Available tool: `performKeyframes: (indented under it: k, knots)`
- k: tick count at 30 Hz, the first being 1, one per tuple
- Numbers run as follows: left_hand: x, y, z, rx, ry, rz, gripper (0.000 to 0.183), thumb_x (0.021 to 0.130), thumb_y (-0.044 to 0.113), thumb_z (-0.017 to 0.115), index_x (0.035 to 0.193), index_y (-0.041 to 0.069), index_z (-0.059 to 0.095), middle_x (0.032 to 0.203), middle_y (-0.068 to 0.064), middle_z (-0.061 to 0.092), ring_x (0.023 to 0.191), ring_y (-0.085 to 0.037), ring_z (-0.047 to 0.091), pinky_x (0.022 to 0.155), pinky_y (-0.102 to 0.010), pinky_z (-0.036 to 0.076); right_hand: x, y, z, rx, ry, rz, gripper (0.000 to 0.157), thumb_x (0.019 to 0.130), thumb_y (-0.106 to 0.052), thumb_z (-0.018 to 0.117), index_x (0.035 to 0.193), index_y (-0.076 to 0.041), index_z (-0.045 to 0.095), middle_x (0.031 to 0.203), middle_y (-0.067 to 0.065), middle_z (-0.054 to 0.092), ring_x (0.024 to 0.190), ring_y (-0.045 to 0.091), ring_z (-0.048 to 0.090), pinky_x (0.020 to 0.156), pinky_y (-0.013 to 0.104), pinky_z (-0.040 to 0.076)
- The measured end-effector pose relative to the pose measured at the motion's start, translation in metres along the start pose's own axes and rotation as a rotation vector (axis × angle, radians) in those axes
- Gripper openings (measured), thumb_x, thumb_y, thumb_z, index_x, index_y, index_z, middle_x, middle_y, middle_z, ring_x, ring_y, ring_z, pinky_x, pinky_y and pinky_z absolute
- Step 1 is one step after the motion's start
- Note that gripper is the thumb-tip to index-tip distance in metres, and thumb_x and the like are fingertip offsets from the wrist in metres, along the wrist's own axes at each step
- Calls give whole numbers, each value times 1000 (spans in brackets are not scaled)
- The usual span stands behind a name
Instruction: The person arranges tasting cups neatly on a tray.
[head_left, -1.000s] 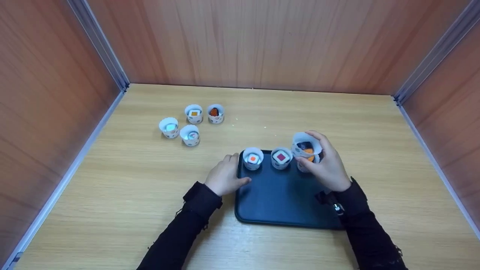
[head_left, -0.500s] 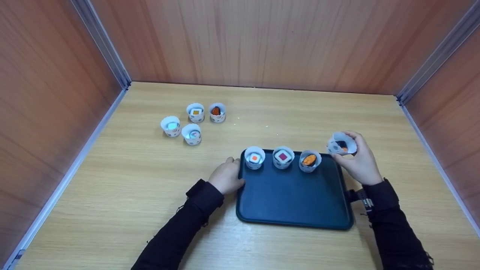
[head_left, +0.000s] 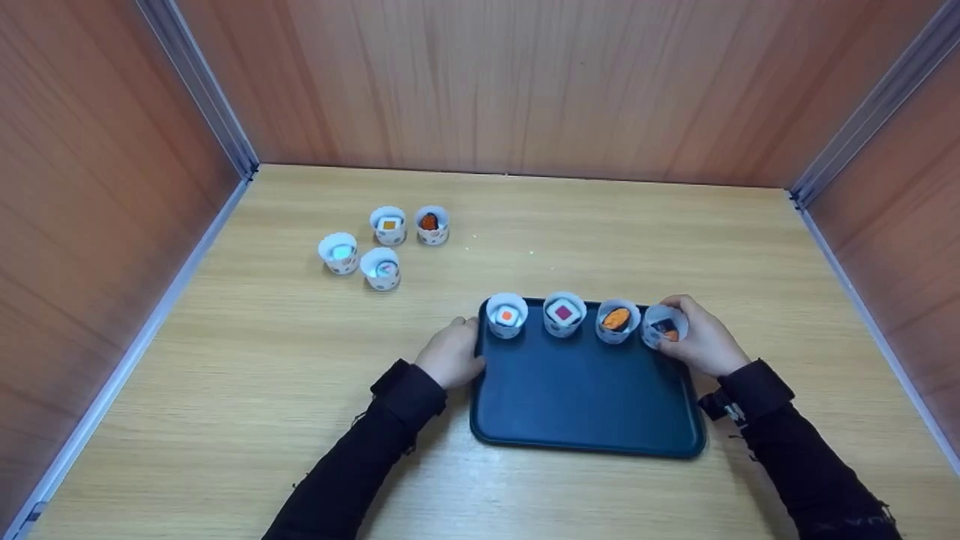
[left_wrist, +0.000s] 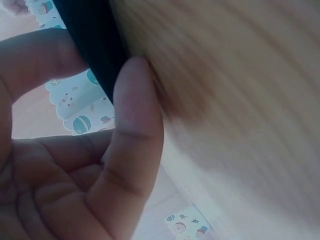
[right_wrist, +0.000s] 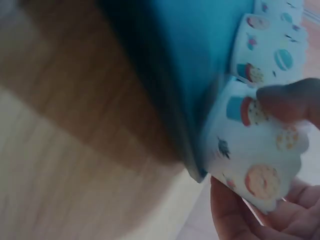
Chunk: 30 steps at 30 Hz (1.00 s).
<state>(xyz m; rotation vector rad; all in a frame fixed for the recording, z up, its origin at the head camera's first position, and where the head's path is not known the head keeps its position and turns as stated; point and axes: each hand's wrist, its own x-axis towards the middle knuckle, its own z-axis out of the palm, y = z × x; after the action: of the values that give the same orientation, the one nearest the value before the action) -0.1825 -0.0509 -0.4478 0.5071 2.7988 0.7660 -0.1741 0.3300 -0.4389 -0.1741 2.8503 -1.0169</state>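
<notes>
My right hand point(head_left: 701, 339) grips a patterned paper cup point(head_left: 664, 325) at the far right corner of the dark tray point(head_left: 589, 397). Thumb and fingers sit on opposite sides of this cup point(right_wrist: 255, 145) in the right wrist view. Something dark and orange lies inside it. Along the tray's far edge stand a cup with a white and orange piece point(head_left: 507, 316), one with a white and magenta piece point(head_left: 564, 314) and one with an orange piece point(head_left: 618, 321). With thumb and fingers, my left hand point(head_left: 452, 354) pinches the tray's left rim point(left_wrist: 97, 45).
Further back on the left of the wooden table point(head_left: 225, 360) stand several more filled paper cups point(head_left: 381, 269). Small white crumbs lie behind the tray. Wood-grain panels point(head_left: 480, 90) enclose the table at the back and both sides.
My right hand has carried its cup rightward from above the orange-filled cup, then down to the tray's far right corner. My left hand has stayed at the left rim, its thumb drawn in against it.
</notes>
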Motion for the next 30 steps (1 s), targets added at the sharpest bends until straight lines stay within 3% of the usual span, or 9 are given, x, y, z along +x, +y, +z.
performKeyframes:
  k: [8, 14, 20, 26, 30]
  knots:
    - [-1, -1, -1, 1, 10, 2, 50, 85, 9, 66, 131, -8, 54, 115, -23, 62, 103, -31, 59, 92, -45, 50, 6, -4, 1, -29, -41, 11, 67, 86, -13, 69, 142, 6, 38, 133, 32, 50, 105, 37, 54, 84, 43, 47]
    - [0, -1, -1, -7, 10, 5, 49, 85, 9, 66, 129, -8, 55, 115, -22, 64, 103, -31, 59, 92, -45, 50, -1, 1, -4, 104, -61, 11, 81, 89, -22, 71, 150, 7, 25, 145, 34, 37, 125, 47, 46, 97, 54, 47]
    - [0, -1, 0, -9, 22, 23, 46, 85, 9, 66, 126, -8, 57, 112, -21, 65, 101, -31, 58, 90, -45, 50, -17, 6, -15, 183, -37, 96, 86, 95, -44, 60, 154, 2, 18, 150, 31, 34, 134, 49, 40, 104, 59, 41]
    - [0, -2, 0, -9, 21, 22, 43, 85, 10, 67, 124, -6, 59, 111, -20, 65, 100, -30, 58, 90, -45, 50, -30, 11, -15, 123, -84, 164, 82, 97, -42, 56, 150, 10, 21, 138, 33, 44, 125, 46, 51, 95, 48, 52]
    - [0, -2, 0, -5, 18, 7, 44, 85, 10, 67, 125, -6, 58, 110, -20, 64, 99, -30, 59, 89, -46, 51, -31, 14, -11, 151, -160, 196, 81, 96, -38, 60, 147, 14, 24, 126, 30, 52, 108, 33, 61, 83, 34, 57]
